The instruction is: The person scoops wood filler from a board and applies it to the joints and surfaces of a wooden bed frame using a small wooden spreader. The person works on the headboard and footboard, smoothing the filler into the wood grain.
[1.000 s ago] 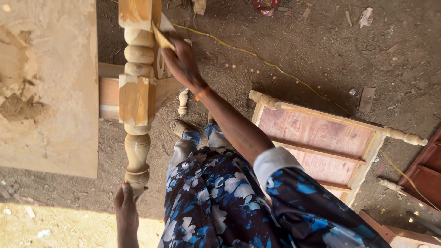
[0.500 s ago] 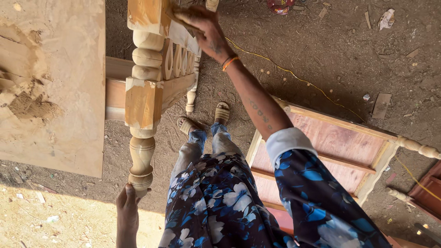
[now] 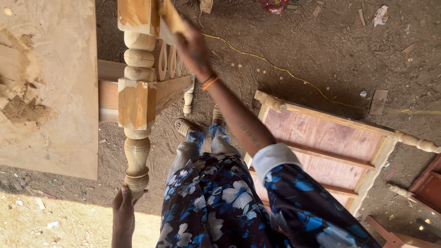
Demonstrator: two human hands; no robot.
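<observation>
While gripped, pale turned wooden post [image 3: 137, 96], bulbous, unfinished

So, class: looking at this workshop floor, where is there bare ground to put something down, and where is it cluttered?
Bare dirt lies between the yellow cord and the pink-panelled wooden frame, and above the cord too, apart from some scraps. It is crowded beneath the turned wooden post, where the sandalled feet stand, and at the red furniture.
</observation>
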